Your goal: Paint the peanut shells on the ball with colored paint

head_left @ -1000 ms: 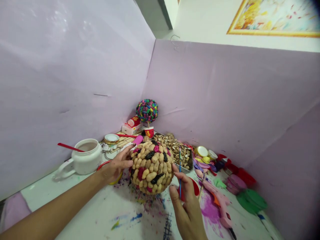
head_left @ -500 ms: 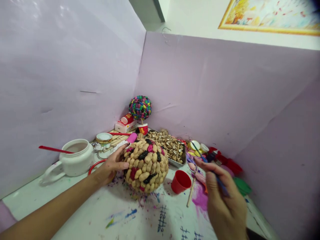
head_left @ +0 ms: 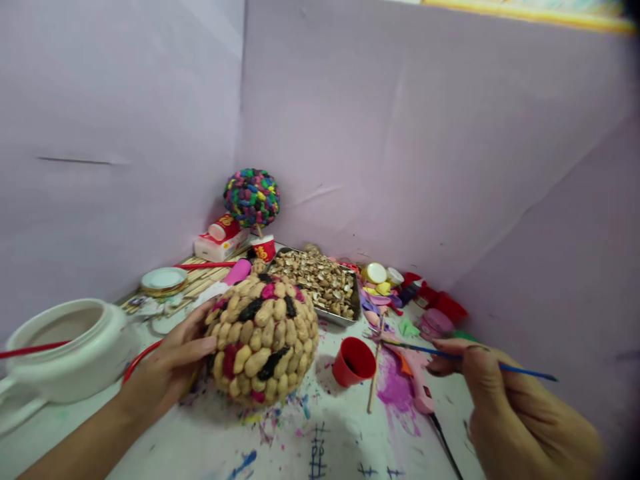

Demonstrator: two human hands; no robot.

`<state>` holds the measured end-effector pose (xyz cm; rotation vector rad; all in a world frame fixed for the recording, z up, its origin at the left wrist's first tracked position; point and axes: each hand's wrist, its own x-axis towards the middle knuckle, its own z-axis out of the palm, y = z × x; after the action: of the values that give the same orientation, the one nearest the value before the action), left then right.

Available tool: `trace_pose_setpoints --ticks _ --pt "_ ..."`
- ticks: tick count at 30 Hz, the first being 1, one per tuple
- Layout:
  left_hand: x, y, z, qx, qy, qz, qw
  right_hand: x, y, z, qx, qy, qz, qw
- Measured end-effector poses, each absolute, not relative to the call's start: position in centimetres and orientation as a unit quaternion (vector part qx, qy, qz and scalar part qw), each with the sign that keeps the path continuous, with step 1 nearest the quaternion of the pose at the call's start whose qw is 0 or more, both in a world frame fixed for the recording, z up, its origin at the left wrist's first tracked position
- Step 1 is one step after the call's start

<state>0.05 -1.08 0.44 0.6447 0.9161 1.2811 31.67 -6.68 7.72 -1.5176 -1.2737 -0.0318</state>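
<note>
A ball covered in peanuts rests on the table, mostly natural tan, with several peanuts painted black or magenta. My left hand grips its left side, thumb on the front and fingers partly hidden behind. On the right, my right hand pinches a thin blue paintbrush between thumb and fingers. The brush lies nearly level, its tip pointing left toward the red cup. Dark liquid seems to show inside that cup. Brush and ball are apart.
Behind the ball sits a metal tray of peanut shells. A multicoloured ball on a stick stands in the back corner. At left is a white pot. A pink glue gun and a wooden stick lie right of the cup.
The view has tilted down and shifted right. My right hand has turned the brush from steeply slanted to nearly level. My left hand stays on the peanut ball.
</note>
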Motion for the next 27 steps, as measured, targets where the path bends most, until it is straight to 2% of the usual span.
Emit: trace_pose_setpoints --ticks 5,9,11,15,24,27 --pt "-1.2 -0.3 -1.6 0.232 0.432 0.538 0.686 33.6 -4.8 7.9 -0.594 -0.622 -0.072 0.506" --pt "-0.8 0.1 -1.6 0.230 0.438 0.542 0.679 34.6 -3.7 7.4 -0.587 -0.623 -0.035 0.516" --pt "0.1 -0.1 -0.8 0.212 0.447 0.583 0.644 34.6 -3.3 6.7 -0.594 -0.624 -0.005 0.507" --pt "1.4 -0.5 0.4 0.222 0.435 0.601 0.633 34.0 -2.6 5.0 -0.603 -0.645 0.034 0.467" --pt "1.4 -0.8 0.0 0.339 0.406 0.582 0.618 33.2 -0.7 1.4 -0.599 -0.733 0.024 0.321" --pt "1.3 -0.7 -0.1 0.356 0.402 0.575 0.617 33.3 -0.5 0.8 -0.612 -0.733 0.021 0.297"
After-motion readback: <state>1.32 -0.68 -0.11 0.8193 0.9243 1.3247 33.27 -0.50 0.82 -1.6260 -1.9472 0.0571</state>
